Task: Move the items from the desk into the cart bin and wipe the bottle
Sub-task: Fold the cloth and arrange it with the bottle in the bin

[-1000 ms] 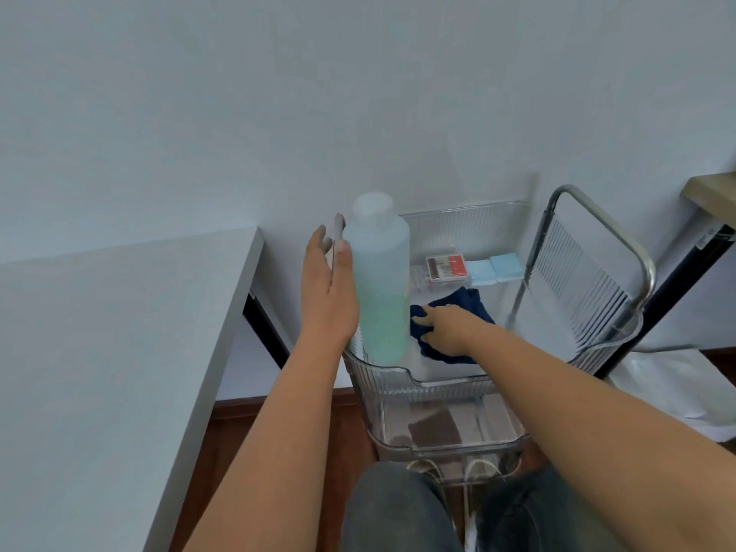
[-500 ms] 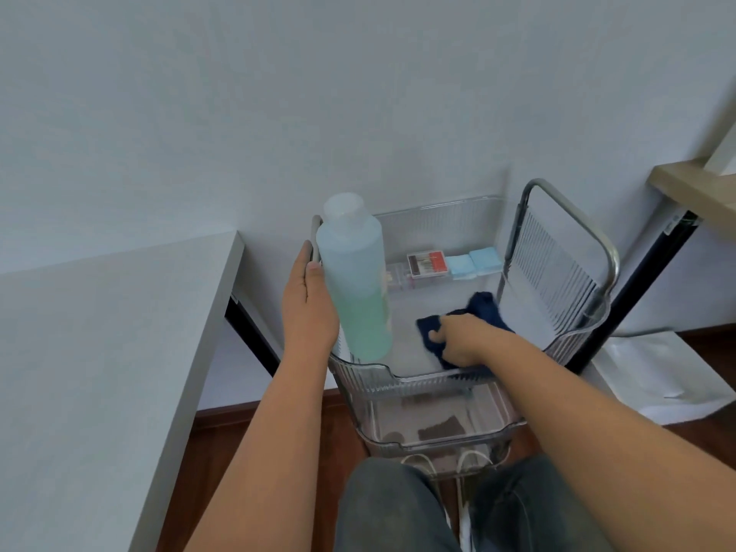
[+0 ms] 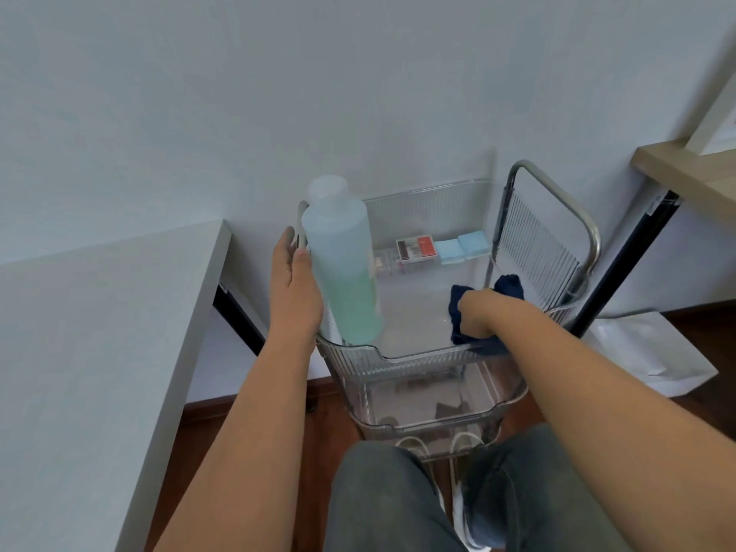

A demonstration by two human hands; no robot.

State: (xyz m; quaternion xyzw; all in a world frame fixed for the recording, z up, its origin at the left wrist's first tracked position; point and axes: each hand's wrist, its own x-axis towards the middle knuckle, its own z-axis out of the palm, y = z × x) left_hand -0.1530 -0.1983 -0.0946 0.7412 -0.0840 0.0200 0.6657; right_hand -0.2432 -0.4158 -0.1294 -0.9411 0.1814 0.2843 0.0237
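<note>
A tall translucent bottle (image 3: 342, 264) with pale green liquid stands upright at the near left corner of the clear cart bin (image 3: 418, 356). My left hand (image 3: 294, 288) wraps around its left side. My right hand (image 3: 476, 312) clutches a dark blue cloth (image 3: 507, 286) at the bin's near right, close to the rim and apart from the bottle. At the bin's far wall lie a red and white small box (image 3: 416, 249) and two light blue pads (image 3: 462, 247).
The grey desk (image 3: 99, 332) is on the left. The cart has a metal handle frame (image 3: 557, 217) on its right side and a lower clear bin (image 3: 430, 412). A white bag (image 3: 653, 352) lies on the wood floor; a wooden shelf (image 3: 685, 173) is at the right.
My right hand has dragged the blue cloth from the middle of the bin to its near right corner, away from the bottle. The left hand stays on the bottle.
</note>
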